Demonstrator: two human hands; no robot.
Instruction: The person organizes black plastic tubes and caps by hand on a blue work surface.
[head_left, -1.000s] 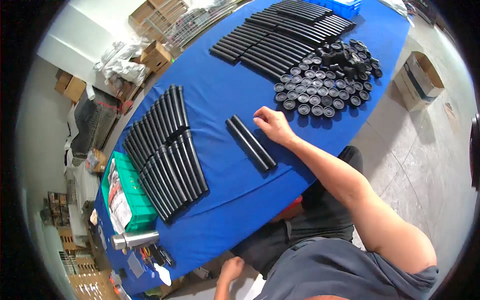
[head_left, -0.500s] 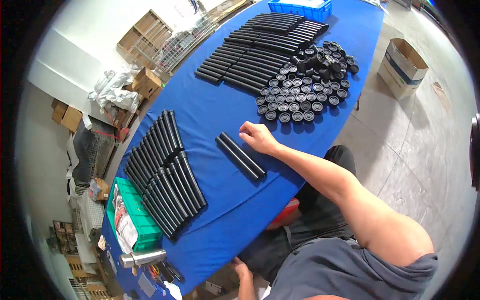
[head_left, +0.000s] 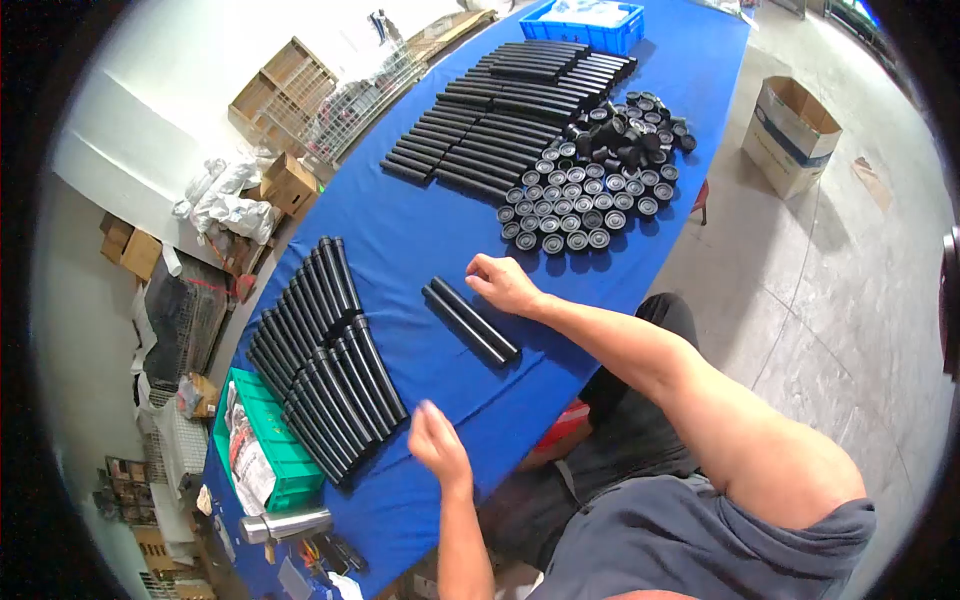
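Two black tubes [head_left: 477, 318] lie side by side on the blue tablecloth [head_left: 400, 235]. My right hand [head_left: 503, 286] is just beside their far ends, its fingers curled together; whether anything small is in them is hidden. Closer to my body, my left hand [head_left: 440, 443] hangs over the cloth near the collared tubes, its fingertips smeared by motion. Those black tubes with collared ends [head_left: 380, 368] lie in two rows at the left. Beyond my right hand is a cluster of round black caps [head_left: 577, 241], partly in neat rows and partly heaped.
Plain black tubes [head_left: 475, 186] lie in rows farther up the table, before a blue crate [head_left: 590, 35]. A green crate [head_left: 295, 480], a metal cylinder [head_left: 290, 525] and small tools stand at the near left. On the floor at right is a cardboard box [head_left: 790, 140].
My left hand has risen from beside my lap to above the table near the collared tubes. My right hand stays curled by the two tubes. The whole view has shifted slightly.
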